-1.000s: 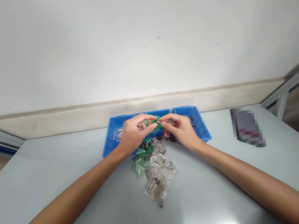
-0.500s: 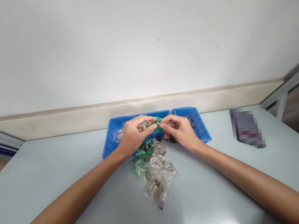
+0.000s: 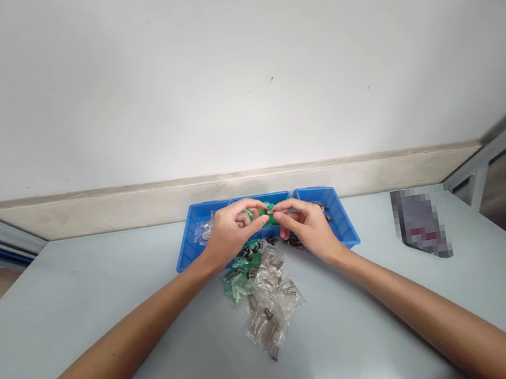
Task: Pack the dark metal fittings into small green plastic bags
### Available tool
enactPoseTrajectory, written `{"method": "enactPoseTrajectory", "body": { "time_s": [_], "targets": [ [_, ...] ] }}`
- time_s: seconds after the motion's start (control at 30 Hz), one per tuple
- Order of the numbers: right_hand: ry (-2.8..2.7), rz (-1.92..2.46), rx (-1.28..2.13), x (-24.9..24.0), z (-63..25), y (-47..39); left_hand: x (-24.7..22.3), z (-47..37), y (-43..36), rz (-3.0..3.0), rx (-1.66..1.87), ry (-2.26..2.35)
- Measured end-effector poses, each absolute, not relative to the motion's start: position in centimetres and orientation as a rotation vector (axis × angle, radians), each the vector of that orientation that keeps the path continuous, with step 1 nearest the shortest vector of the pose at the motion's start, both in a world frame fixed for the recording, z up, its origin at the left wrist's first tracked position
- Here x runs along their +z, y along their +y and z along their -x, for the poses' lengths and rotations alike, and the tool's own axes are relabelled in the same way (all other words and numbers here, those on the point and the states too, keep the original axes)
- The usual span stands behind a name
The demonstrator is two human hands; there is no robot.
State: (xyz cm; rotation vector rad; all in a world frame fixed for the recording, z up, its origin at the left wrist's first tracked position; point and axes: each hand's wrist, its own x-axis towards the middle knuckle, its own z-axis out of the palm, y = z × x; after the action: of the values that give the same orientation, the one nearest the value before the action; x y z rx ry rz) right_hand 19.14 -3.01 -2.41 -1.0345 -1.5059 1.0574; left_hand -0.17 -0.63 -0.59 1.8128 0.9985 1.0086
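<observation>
Above the middle blue bin (image 3: 240,201), my left hand (image 3: 230,229) pinches a small dark metal part (image 3: 268,212) between thumb and forefinger. My right hand (image 3: 310,226) meets it from the other side, its thumb and forefinger closed on the same part's end. Green plastic shows in the bin behind the fingertips. Under and in front of the hands lie loose dark metal pieces (image 3: 294,243), a green bag (image 3: 236,287) with metal pieces and several clear bags (image 3: 268,323) of small parts.
The left blue bin (image 3: 186,250) holds clear bags, and the right blue bin (image 3: 347,229) holds dark metal pieces. A blurred dark object (image 3: 419,221) lies on the table at the right. A wall (image 3: 236,78) stands behind the bins.
The whole view has shifted slightly, so the bins and bags sit a little lower. Both hands stay together at the small part, with little change in grip.
</observation>
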Motion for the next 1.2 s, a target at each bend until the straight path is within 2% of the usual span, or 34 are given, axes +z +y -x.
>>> {"method": "enactPoseTrajectory", "body": {
  "time_s": [1.2],
  "targets": [
    [-1.414,1.033,1.118,-1.96,-19.22,-3.36,-0.12,0.02,-0.96,-1.687,0.981,1.000]
  ]
}}
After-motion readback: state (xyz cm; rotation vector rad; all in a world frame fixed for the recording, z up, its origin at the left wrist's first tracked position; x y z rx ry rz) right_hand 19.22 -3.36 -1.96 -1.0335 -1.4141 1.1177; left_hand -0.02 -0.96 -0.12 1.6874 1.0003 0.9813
